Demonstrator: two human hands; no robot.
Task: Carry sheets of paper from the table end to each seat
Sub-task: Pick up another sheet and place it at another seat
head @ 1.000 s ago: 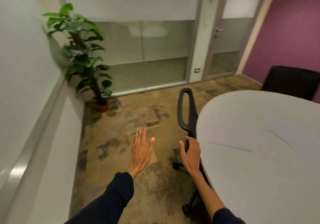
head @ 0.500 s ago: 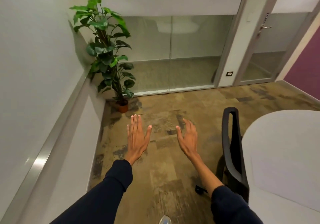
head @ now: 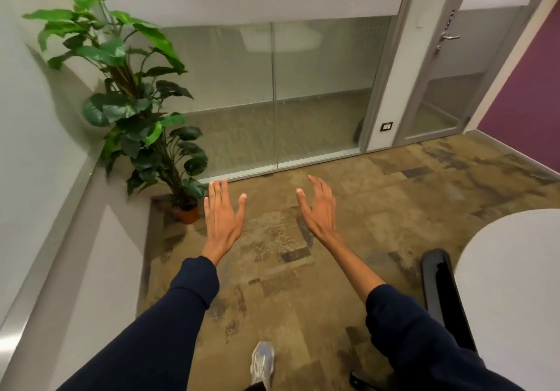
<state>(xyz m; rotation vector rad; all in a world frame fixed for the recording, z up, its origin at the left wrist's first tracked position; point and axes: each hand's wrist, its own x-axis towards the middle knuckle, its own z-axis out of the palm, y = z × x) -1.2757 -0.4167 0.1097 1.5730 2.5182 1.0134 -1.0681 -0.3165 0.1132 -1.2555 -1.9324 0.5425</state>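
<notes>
Both of my hands are stretched out in front of me over the carpet, holding nothing. My left hand [head: 222, 215] is flat with fingers spread. My right hand [head: 318, 209] is open with fingers slightly curled. The rounded end of the white table [head: 515, 269] shows at the right edge. A black office chair [head: 439, 287] stands tucked against it, to the right of my right arm. No sheet of paper is visible in this view.
A potted green plant [head: 133, 112] stands in the left corner by the white wall. A glass partition [head: 272, 93] and a glass door [head: 448, 81] close off the far side. My grey shoe [head: 262, 363] is on the patterned carpet.
The view has swung left, away from the table. The table and chair have slid to the right edge, and my right hand has left the chair back. Both hands now hover over open floor.
</notes>
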